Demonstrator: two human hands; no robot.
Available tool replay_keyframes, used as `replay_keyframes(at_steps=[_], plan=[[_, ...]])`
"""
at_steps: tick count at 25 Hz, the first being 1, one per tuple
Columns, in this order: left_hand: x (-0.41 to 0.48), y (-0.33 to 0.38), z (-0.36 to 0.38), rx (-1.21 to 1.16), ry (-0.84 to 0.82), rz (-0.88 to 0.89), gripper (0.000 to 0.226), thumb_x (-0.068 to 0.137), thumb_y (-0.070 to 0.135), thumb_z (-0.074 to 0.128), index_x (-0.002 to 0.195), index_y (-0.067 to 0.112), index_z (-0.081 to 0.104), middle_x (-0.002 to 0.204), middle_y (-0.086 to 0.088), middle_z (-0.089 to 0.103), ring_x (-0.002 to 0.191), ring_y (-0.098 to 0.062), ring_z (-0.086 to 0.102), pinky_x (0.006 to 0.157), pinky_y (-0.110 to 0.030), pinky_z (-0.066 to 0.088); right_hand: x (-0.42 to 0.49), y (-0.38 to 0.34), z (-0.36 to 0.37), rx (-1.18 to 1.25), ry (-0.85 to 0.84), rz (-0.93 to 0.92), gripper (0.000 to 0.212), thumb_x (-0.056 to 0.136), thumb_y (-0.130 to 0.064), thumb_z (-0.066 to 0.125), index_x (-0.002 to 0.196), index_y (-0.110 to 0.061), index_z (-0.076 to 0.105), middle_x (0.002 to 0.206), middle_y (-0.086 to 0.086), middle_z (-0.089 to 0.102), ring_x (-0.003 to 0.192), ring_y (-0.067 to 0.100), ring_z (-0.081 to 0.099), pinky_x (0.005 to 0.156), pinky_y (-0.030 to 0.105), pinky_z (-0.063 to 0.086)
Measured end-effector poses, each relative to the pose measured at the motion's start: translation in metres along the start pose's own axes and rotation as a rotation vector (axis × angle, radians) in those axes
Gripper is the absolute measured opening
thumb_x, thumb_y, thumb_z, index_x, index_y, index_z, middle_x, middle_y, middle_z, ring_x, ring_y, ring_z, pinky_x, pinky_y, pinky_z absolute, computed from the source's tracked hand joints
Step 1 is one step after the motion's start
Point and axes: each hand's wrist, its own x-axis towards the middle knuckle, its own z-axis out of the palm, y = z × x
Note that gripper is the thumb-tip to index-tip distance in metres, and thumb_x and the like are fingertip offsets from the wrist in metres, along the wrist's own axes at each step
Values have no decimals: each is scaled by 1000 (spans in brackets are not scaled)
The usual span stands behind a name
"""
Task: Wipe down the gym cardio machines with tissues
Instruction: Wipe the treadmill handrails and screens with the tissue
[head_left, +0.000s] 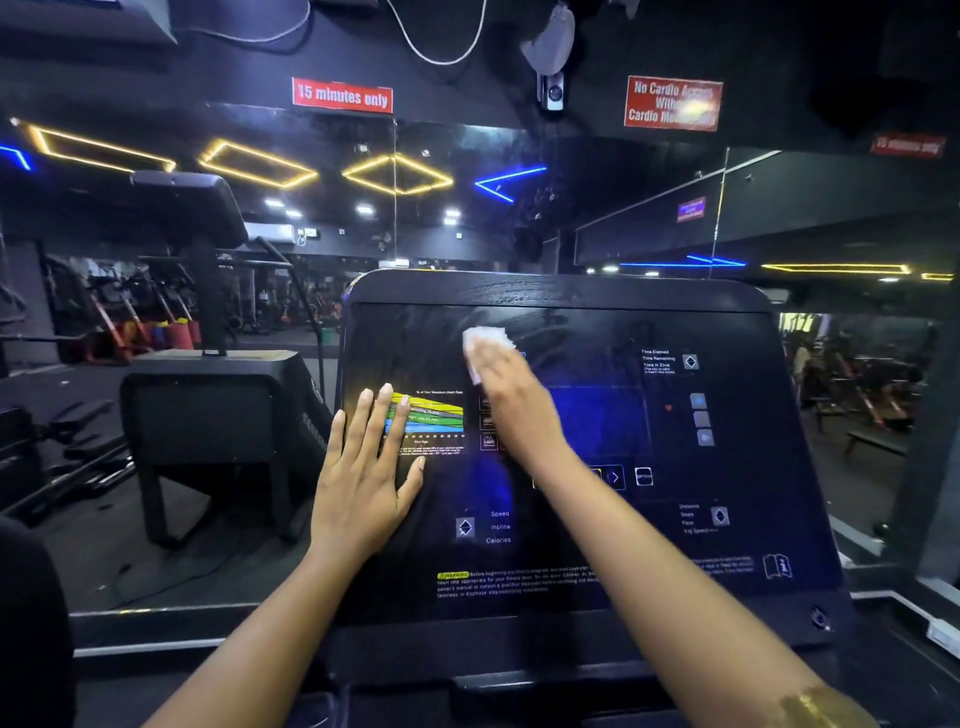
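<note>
A black treadmill console (675, 561) with printed labels and a coloured heart-rate chart fills the middle of the view. My right hand (511, 397) presses a white tissue (485, 340) flat against the upper middle of the panel; most of the tissue lies under my fingers. My left hand (366, 467) rests flat on the panel's left edge, fingers straight and spread, partly covering the chart. It holds nothing.
A second black cardio machine (208, 410) stands close on the left. A mirror wall (649, 208) behind the console reflects gym equipment and ceiling lights. Red signs (342, 95) hang above. A black ledge (519, 691) runs below the console.
</note>
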Motion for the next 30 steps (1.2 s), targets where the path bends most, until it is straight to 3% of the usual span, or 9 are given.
replay_keyframes(at_steps=[3, 6, 8, 10, 12, 20, 23, 26, 30], plan=[[0, 0, 1, 6, -1, -1, 66, 92, 45, 32, 148, 10, 31, 156, -11, 24, 145, -27, 20, 118, -44, 11, 3, 51, -22, 16, 72, 254, 55, 80, 2, 27, 131, 3, 49, 132, 16, 53, 124, 28, 47, 97, 36, 44], [-1, -1, 1, 5, -2, -6, 66, 92, 45, 32, 149, 10, 30, 157, -10, 23, 145, -26, 19, 118, -44, 10, 4, 44, -29, 63, 154, 383, 52, 82, 2, 27, 128, 3, 50, 128, 18, 54, 121, 28, 44, 98, 29, 35], [-1, 0, 1, 3, -1, -6, 66, 93, 45, 31, 149, 10, 29, 157, -10, 23, 145, -26, 19, 118, -44, 10, -13, -3, -21, 101, 164, 210, 48, 79, -2, 29, 117, 5, 58, 113, 19, 61, 107, 24, 47, 91, 26, 35], [-1, -1, 1, 2, -4, -7, 66, 93, 45, 30, 149, 10, 29, 157, -11, 23, 145, -26, 20, 118, -45, 11, -44, -51, 1, 46, 74, -28, 47, 79, -4, 35, 118, 4, 59, 117, 14, 62, 111, 20, 51, 91, 26, 43], [-1, -2, 2, 5, -6, 2, 66, 93, 45, 29, 149, 9, 29, 157, -12, 23, 145, -26, 20, 118, -44, 11, -63, -62, 11, 14, 9, -101, 49, 79, -4, 36, 123, 0, 58, 124, 9, 61, 116, 19, 54, 87, 24, 50], [0, -1, 3, 5, 6, 0, 67, 93, 45, 29, 150, 10, 27, 157, -11, 23, 145, -26, 19, 118, -44, 8, -63, 14, -17, 75, 125, 418, 56, 77, 4, 27, 126, 5, 54, 125, 18, 58, 118, 31, 52, 98, 43, 46], [1, -1, 3, -19, 14, -3, 63, 94, 39, 29, 149, 9, 29, 156, -12, 24, 144, -27, 19, 117, -44, 10, -87, -45, -4, 97, 41, 98, 49, 80, 0, 43, 128, 1, 53, 130, 12, 56, 124, 21, 44, 108, 24, 31], [0, -3, 3, -40, 16, 6, 59, 96, 35, 27, 148, 8, 30, 156, -13, 25, 144, -26, 19, 117, -44, 10, -118, -85, 9, -13, -28, -203, 50, 76, 0, 41, 121, -3, 61, 124, 7, 61, 118, 16, 50, 95, 22, 41], [-3, -5, 3, -39, 22, 21, 61, 96, 39, 30, 148, 9, 30, 156, -13, 26, 144, -28, 21, 117, -44, 12, -98, -40, -1, -6, -27, -58, 50, 77, -2, 44, 127, -1, 55, 128, 9, 58, 120, 20, 50, 93, 27, 47]])
